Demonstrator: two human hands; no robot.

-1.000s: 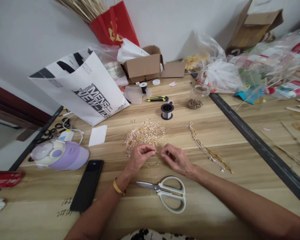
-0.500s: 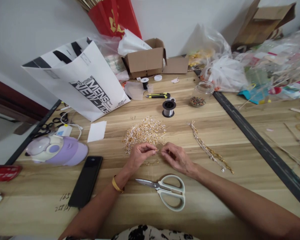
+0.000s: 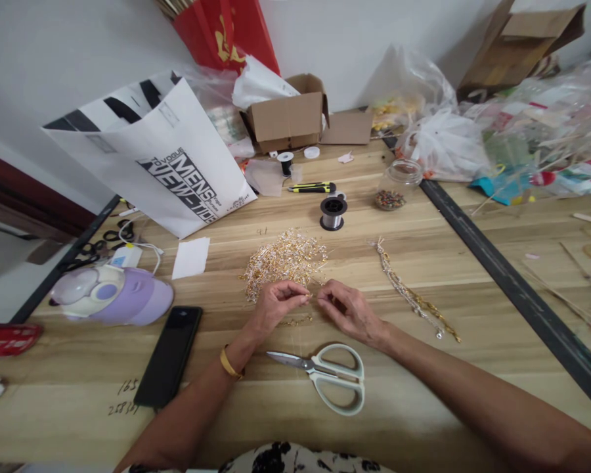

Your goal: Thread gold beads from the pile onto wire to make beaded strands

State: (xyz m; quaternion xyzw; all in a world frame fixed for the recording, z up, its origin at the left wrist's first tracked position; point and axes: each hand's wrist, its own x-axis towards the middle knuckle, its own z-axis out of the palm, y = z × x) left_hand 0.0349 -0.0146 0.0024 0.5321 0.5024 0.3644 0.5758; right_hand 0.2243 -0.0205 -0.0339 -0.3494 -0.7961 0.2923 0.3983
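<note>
My left hand pinches something tiny and gold-coloured between thumb and forefinger, too small to name. Just to its right, my right hand is closed in a pinch as well; what its fingertips hold is hidden. The fingertips of both hands are close together but apart. A heap of small gold and silver pieces lies right behind my left hand. Below that hand a short gold chain rests on the wood. Scissors with pale handles lie slightly open in front of my hands.
Silver and gold chains lie to the right. Behind the heap are a wire spool, a utility knife and a jar of beads. A phone and a purple-and-white bottle lie left, near a white bag.
</note>
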